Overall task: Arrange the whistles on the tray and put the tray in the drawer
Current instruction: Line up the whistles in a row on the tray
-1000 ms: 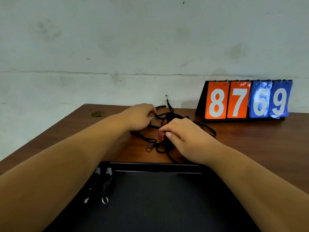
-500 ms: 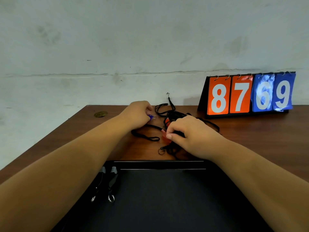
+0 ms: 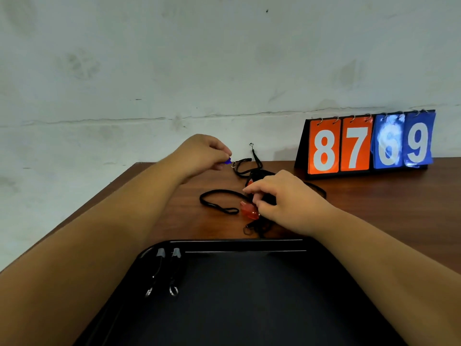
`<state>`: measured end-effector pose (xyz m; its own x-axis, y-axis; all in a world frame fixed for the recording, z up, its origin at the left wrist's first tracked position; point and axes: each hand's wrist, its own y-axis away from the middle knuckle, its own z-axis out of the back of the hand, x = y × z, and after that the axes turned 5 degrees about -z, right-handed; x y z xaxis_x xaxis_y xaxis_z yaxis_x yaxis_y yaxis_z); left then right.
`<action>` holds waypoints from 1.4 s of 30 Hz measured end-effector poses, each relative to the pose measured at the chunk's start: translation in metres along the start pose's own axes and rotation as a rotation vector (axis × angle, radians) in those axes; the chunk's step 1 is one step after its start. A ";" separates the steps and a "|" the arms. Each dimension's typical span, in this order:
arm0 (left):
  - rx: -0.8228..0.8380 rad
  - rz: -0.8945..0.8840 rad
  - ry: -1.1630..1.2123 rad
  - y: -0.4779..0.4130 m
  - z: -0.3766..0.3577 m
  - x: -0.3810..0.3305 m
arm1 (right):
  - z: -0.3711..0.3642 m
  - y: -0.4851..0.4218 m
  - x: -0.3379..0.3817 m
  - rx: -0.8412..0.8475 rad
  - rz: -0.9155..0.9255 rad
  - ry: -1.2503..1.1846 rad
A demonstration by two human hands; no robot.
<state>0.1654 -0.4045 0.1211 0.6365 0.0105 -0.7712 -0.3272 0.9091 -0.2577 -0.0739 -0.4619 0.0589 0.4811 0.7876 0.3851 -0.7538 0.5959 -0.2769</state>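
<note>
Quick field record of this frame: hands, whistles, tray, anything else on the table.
left hand: pinches blue whistle
right hand: fingers curled into lanyard tangle, thumb beside orange whistle
tray: black, at the near table edge
on tray: two whistles, left side, rings toward the camera
not on tray: blue whistle, orange whistle
other: flip scoreboard reading 8769, far right
</note>
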 end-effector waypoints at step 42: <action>0.420 -0.026 -0.058 0.169 0.051 0.004 | 0.054 0.041 0.100 0.338 -0.242 -0.250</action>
<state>0.1479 -0.2293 0.1040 0.6831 -0.0020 -0.7303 -0.0050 1.0000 -0.0075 -0.0807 -0.3671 0.1337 0.5696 0.5457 0.6147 -0.7564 0.6407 0.1321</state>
